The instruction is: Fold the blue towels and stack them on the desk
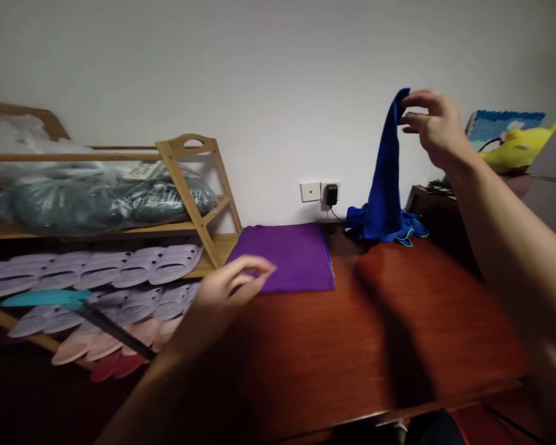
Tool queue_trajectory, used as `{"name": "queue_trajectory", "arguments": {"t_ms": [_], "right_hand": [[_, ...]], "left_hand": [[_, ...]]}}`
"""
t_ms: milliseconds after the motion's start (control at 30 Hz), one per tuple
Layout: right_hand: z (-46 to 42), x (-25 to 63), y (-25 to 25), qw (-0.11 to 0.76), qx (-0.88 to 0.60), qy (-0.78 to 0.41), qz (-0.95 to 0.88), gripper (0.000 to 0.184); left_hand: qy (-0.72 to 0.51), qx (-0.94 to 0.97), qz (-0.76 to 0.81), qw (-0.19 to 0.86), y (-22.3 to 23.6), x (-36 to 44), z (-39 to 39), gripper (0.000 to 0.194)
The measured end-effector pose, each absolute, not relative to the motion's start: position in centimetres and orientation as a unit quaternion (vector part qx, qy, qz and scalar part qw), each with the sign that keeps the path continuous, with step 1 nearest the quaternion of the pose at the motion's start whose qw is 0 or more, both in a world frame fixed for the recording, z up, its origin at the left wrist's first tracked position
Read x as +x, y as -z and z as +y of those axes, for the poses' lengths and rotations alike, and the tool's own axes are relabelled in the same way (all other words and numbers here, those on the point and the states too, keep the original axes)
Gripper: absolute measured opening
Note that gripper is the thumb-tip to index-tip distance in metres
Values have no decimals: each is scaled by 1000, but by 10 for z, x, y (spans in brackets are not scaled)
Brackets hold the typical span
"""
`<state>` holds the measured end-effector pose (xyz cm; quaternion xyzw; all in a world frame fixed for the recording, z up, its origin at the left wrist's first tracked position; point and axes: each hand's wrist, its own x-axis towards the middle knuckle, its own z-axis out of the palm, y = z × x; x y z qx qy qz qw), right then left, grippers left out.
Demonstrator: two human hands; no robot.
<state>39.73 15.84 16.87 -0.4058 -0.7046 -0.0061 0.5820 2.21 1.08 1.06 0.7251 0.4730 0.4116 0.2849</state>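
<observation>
Okay, the reddish-brown tabletop (306,358) is filling most of the foreground and carrying the cloths. Wooden rack (183,191) is standing at its left, tiers apparently separating the goods: clear bags (92,198) are lying on an upper shelf, likely because soft bundles are needing the width, while lilac slippers (134,269) are sitting in rows below, probably saving space.

Blue cloth (384,179), green-edged, is hanging from its top end near the wall at the back right; its lower part is bunching on the tabletop, seemingly because only that one end is being held. Purple cloth (296,256) is lying flat at the back, beside the rack; other coloured edges are showing along its right side, so it is probably topping a stack.

Right hand (438,120) is holding up the blue cloth, its grip pinching the top end between thumb and fingers. Left hand (220,287) is hovering or resting at the purple cloth's near left corner, blur is hiding which; its grip is curling loosely, fingers a little apart, nothing showing inside. Black charger (332,194) is sitting in the wall socket, presumably feeding its cable.
</observation>
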Motion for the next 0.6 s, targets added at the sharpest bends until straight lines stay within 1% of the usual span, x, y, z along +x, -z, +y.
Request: {"name": "queue_trajectory", "arguments": {"t_ms": [33,100,167,200,233,300,367,400,467,500,533,567,600], "right_hand": [[146,388,-171,586,-377,-13,-717,25],[122,369,-170,584,-320,-51,-744,19],[101,354,-160,564,-288,-89,-769,13],[93,348,-154,548,-283,-105,-780,12],[86,343,-146,532,-282,-120,-789,12],[77,336,-129,509,-279,-162,-798,16],[76,331,-108,513,-266,-232,-783,22],[76,329,-96,523,-257,-276,-764,29],[79,323,-69,537,-236,-369,-721,50],[80,320,-54,528,-223,-412,-708,59],[80,317,-39,503,-212,-448,-708,64],[80,314,-26,462,-204,-472,-722,62],[79,311,-14,423,-201,-479,-742,54]], "left_hand": [[-436,735,411,318,-22,47,22,24],[-469,742,345,332,-49,96,42,44],[-534,731,308,294,-75,138,53,55],[-559,722,304,271,-85,154,57,57],[-576,714,304,258,-94,165,60,55],[-586,695,318,268,-102,177,67,37],[-574,677,332,321,-100,177,73,16],[-563,669,332,354,-97,175,75,10],[-548,662,325,395,-93,167,75,11],[-548,665,322,392,-93,163,72,13],[-553,672,321,373,-95,159,69,16],[-560,681,323,342,-98,156,64,20],[-567,691,327,306,-103,153,59,23]]}}
